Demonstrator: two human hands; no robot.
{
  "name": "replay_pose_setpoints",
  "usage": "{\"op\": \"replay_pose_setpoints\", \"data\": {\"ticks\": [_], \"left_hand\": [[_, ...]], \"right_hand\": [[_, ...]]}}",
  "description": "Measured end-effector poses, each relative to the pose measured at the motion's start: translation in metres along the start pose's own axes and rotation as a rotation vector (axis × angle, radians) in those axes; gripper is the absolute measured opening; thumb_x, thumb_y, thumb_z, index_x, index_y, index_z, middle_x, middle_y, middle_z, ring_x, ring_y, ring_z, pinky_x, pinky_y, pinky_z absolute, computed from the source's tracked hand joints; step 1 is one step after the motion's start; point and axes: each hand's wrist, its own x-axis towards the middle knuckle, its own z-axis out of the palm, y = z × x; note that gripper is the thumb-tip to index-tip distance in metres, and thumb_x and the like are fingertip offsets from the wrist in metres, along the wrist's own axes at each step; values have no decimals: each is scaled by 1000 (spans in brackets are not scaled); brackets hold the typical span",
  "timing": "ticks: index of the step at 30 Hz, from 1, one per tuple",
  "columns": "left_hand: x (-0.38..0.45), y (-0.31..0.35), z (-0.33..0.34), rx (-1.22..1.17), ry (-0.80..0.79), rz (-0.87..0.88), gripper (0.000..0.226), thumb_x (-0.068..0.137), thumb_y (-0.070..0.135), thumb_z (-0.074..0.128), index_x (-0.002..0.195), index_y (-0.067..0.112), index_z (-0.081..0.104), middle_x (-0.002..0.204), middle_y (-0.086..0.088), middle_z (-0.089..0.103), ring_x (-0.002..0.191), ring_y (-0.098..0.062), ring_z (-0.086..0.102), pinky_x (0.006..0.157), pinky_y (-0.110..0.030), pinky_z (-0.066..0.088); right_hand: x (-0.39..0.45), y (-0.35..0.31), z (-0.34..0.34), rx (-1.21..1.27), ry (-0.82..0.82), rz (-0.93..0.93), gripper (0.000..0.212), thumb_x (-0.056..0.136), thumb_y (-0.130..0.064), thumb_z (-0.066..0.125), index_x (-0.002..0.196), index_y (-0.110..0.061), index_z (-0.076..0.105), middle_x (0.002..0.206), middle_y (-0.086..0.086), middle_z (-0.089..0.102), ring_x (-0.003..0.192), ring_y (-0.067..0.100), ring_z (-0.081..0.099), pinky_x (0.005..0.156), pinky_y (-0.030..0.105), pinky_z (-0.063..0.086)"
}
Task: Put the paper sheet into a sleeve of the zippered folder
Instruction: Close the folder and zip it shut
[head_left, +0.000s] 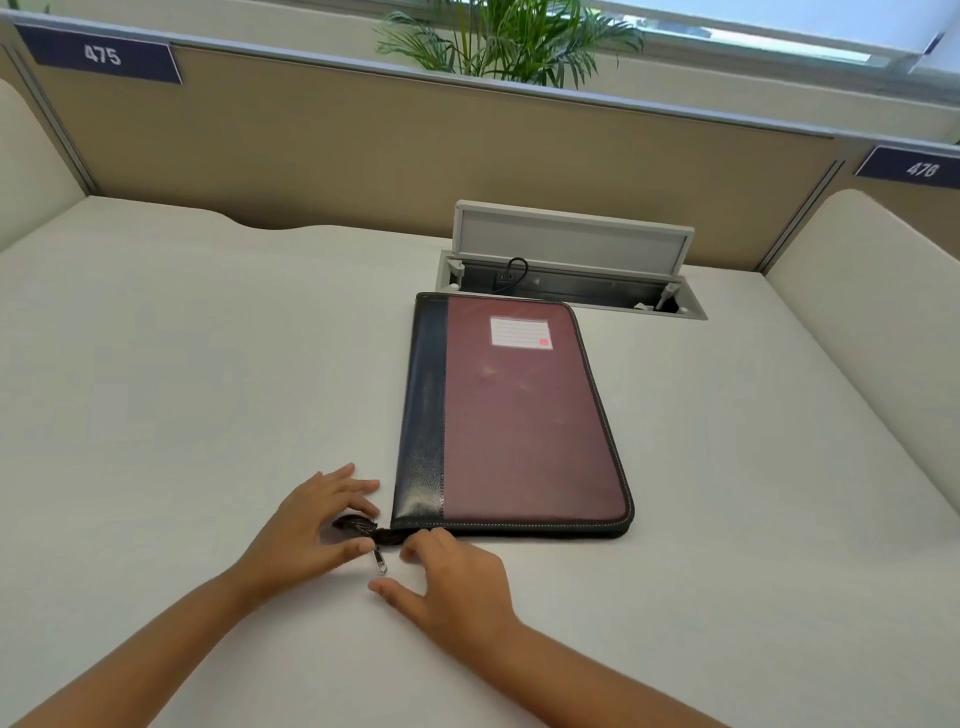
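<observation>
I see the zippered folder (519, 415) lying closed and flat on the white table (182, 364), maroon cover up with a black spine strip, its near left corner by both hands. My left hand (317, 519) pinches the black zipper tail (358, 526) at that corner, so that grip is closed on it. The right hand (452, 577) rests just beside the metal zipper pull (380, 561), fingers loose, grip holding nothing. Behind the folder a cable hatch (571, 260) stands open
</observation>
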Motion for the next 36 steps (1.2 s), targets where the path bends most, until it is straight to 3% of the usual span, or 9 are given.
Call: {"op": "replay_pose_setpoints", "data": {"ticks": [2, 6, 10, 14, 17, 25, 30, 33, 36], "left_hand": [[-2, 2, 1, 30, 6, 21, 42, 66, 79, 49, 102, 57, 52, 132, 38, 37, 135, 8, 21, 111, -28, 17], [-3, 7, 3, 68, 39, 23, 36, 68, 79, 44, 93, 54, 50, 124, 36, 47, 132, 12, 22, 109, -16, 11], [-2, 4, 5, 41, 85, 22, 46, 69, 78, 44, 84, 38, 59, 123, 41, 44, 128, 18, 23, 106, -5, 9], [0, -1, 7, 15, 135, 17, 61, 72, 77, 43, 79, 21, 67, 116, 45, 48, 125, 19, 29, 104, -10, 20], [1, -3, 8, 54, 146, 52, 60, 79, 72, 39, 80, 19, 67, 117, 48, 46, 123, 20, 30, 102, -16, 26], [2, -4, 10, 112, 138, 74, 57, 83, 70, 34, 80, 21, 64, 118, 51, 41, 124, 23, 25, 103, -12, 21], [2, -3, 10, 90, 151, 39, 70, 81, 74, 29, 86, 15, 67, 118, 52, 39, 122, 25, 25, 103, -16, 24], [2, -3, 10, 90, 144, 32, 69, 81, 74, 28, 85, 17, 67, 117, 51, 41, 122, 25, 25, 103, -20, 25], [1, -3, 10, 74, 144, 19, 71, 80, 75, 28, 85, 15, 66, 119, 50, 41, 122, 25, 25, 104, -12, 21]], "right_hand": [[3, -4, 4, -35, 3, -10, 41, 79, -74, 33, 78, -37, 51, 68, -21, 58, 54, -6, 54, 41, 11, 32], [8, -7, 14, -47, 83, -34, 21, 76, -51, 49, 71, -32, 57, 60, -13, 59, 43, 3, 53, 37, 18, 32], [11, -5, 17, -80, 98, -8, 20, 73, -46, 50, 64, -30, 56, 55, -12, 58, 39, 6, 51, 35, 20, 29], [12, -4, 16, -48, 71, 44, 19, 70, -45, 51, 60, -29, 53, 51, -12, 56, 40, 5, 51, 35, 18, 26], [13, -3, 14, -20, 56, 73, 20, 70, -45, 49, 58, -29, 53, 47, -13, 54, 40, 3, 50, 36, 16, 24], [10, 3, 9, 40, 49, 80, 17, 67, -41, 49, 58, -27, 51, 45, -12, 53, 39, 5, 49, 35, 16, 27], [6, 15, 6, 45, 29, 117, 15, 62, -37, 47, 56, -24, 47, 44, -10, 52, 36, 8, 47, 33, 17, 30], [5, 26, -1, 70, 41, 123, 13, 61, -33, 52, 56, -23, 46, 44, -10, 51, 37, 7, 46, 34, 16, 29], [3, 35, -7, 83, 55, 126, 17, 58, -27, 62, 56, -22, 46, 43, -10, 50, 38, 7, 45, 35, 17, 28]]}}
